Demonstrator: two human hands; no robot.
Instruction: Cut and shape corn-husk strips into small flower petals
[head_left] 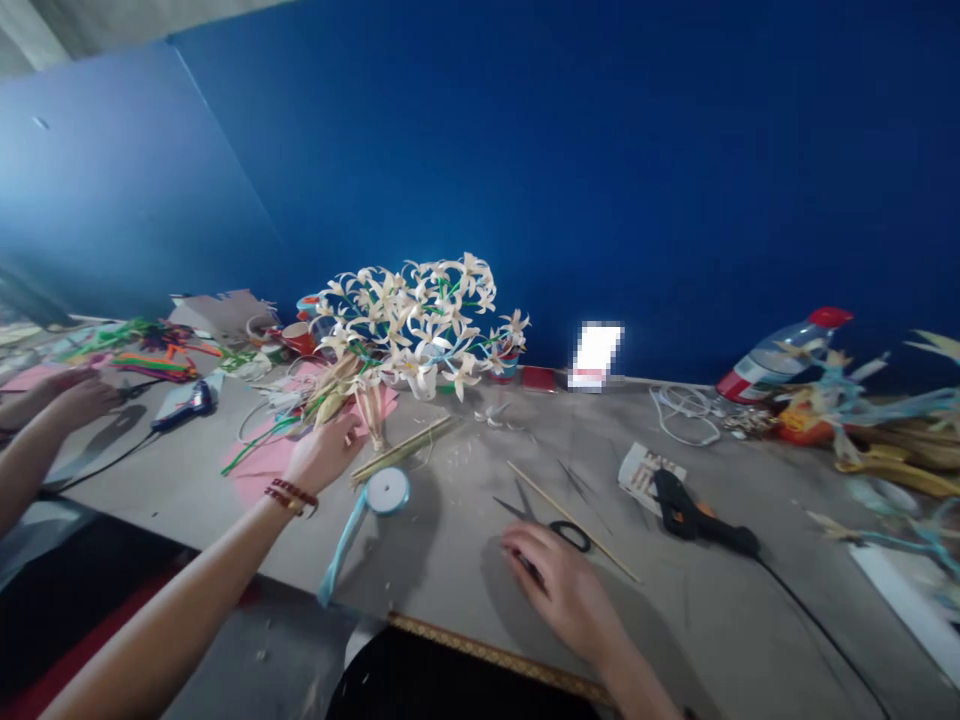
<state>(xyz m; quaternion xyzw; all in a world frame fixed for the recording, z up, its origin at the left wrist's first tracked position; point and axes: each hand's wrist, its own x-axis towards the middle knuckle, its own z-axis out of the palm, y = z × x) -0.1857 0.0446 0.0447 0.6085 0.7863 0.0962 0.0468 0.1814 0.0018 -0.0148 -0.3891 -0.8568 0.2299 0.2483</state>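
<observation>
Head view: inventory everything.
Flowers: many, white, back
Ribbon spool: one, white, centre
Strip bundle: one, pale, centre
Stick: one, tan, centre
Scissors: one, black, beside stick
Glue gun: one, black, right
Corded tool: one, blue, left
Paper: uncounted, pink, left
Bottle: one, red-capped, back right
Pixelated item: one, white, back
Smaller items: uncounted, mixed, throughout
Wall: one, blue, behind
Table: one, grey, below
Other person's hands: two, bare, far left
Left hand: one, bare, centre left
Right hand: one, bare, centre
</observation>
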